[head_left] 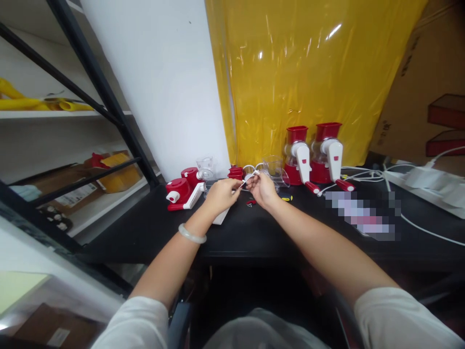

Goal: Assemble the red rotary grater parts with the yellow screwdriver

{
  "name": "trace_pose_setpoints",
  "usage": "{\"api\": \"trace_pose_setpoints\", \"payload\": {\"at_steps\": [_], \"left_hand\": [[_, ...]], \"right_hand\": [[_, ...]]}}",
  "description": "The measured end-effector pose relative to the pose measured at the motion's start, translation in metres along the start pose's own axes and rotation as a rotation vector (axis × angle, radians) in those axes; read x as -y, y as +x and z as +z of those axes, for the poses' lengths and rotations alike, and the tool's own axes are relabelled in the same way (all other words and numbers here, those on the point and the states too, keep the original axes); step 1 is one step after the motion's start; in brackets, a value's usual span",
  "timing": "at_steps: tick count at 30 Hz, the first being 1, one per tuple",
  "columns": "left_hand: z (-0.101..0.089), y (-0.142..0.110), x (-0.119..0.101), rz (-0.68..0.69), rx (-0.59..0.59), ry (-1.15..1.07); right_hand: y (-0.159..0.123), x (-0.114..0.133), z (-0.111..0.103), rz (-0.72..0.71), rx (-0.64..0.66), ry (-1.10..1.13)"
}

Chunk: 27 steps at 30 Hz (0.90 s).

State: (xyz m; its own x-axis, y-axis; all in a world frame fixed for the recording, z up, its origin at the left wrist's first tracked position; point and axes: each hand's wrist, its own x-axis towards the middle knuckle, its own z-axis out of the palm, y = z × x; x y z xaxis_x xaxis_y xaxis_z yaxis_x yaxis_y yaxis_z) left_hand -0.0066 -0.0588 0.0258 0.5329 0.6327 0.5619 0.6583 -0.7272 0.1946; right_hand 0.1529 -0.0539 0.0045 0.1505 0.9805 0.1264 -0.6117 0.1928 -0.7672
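My left hand (224,196) and my right hand (264,190) meet above the black table, fingertips pinched close together. A small white plastic piece (256,172) sticks out of my right fingers. What my left fingertips pinch is too small to make out. Just below the hands lie a small red part (250,201) and some tiny metal bits. Behind them are a red ridged part (235,172), grater drums (249,169) and a clear plastic housing (276,175). A pale flat block (220,217) lies partly under my left hand.
Two red-and-white rotary graters (297,160) stand upright at the back right. Red grater bases with a white crank (178,190) sit at the left. A yellow-handled tool (286,198) lies beside my right wrist. White cables (387,182) and a power strip (425,179) are at right.
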Motion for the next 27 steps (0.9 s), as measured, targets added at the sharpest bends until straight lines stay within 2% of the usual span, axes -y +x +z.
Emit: {"api": "trace_pose_setpoints", "payload": {"at_steps": [3, 8, 11, 14, 18, 23, 27], "left_hand": [[-0.02, -0.014, 0.013, -0.148, 0.048, 0.112], [-0.059, -0.032, 0.064, -0.521, 0.202, 0.421], [-0.071, -0.04, 0.083, -0.622, 0.283, 0.527], [-0.069, -0.044, 0.086, -0.636, 0.314, 0.527], [-0.057, -0.046, 0.082, -0.626, 0.292, 0.539], [-0.048, -0.046, 0.079, -0.709, 0.306, 0.598], [-0.044, -0.046, 0.077, -0.711, 0.309, 0.632]], "right_hand": [[-0.001, -0.006, 0.001, 0.077, 0.05, -0.069], [0.002, -0.014, -0.005, 0.07, 0.06, -0.224], [0.004, -0.016, -0.008, 0.066, 0.048, -0.252], [0.004, -0.018, -0.01, 0.069, 0.037, -0.269], [0.003, -0.018, -0.009, 0.069, 0.04, -0.284], [0.001, -0.018, -0.009, 0.068, 0.044, -0.296], [0.002, -0.019, -0.01, 0.056, 0.052, -0.306]]}}
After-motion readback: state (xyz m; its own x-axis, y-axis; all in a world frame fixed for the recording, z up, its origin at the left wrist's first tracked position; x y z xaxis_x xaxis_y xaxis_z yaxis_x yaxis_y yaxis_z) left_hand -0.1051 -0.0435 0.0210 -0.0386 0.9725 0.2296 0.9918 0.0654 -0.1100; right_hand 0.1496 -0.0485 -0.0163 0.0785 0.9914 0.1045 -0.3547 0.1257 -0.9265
